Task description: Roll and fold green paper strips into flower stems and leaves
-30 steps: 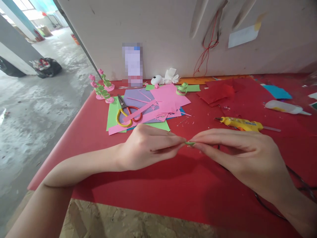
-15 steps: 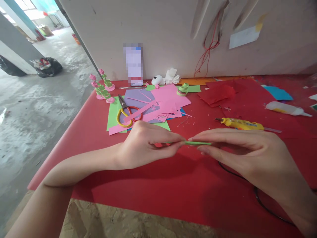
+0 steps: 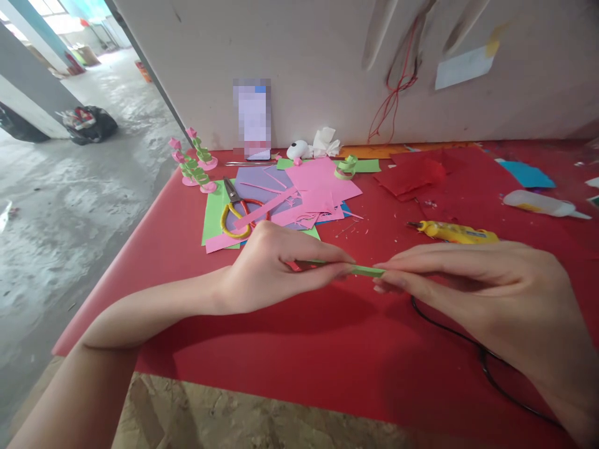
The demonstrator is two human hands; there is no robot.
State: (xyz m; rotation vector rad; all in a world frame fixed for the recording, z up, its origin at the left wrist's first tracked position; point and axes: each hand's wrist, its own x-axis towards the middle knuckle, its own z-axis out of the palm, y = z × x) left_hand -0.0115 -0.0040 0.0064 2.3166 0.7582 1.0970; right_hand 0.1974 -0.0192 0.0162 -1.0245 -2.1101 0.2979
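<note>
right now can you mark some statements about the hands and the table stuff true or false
1. Both hands pinch one green paper strip. True.
2. The scissors are in the right hand. False: they lie on the coloured paper.
3. The yellow glue gun lies on the red table beyond the right hand. True.
4. The left hand rests on the white glue bottle. False: the bottle lies far right, untouched.

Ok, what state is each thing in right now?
green paper strip: pinched flat between both hands
left hand: shut on strip
right hand: shut on strip
scissors: closed, lying on paper sheets
glue gun: lying on table
glue bottle: on its side
</note>
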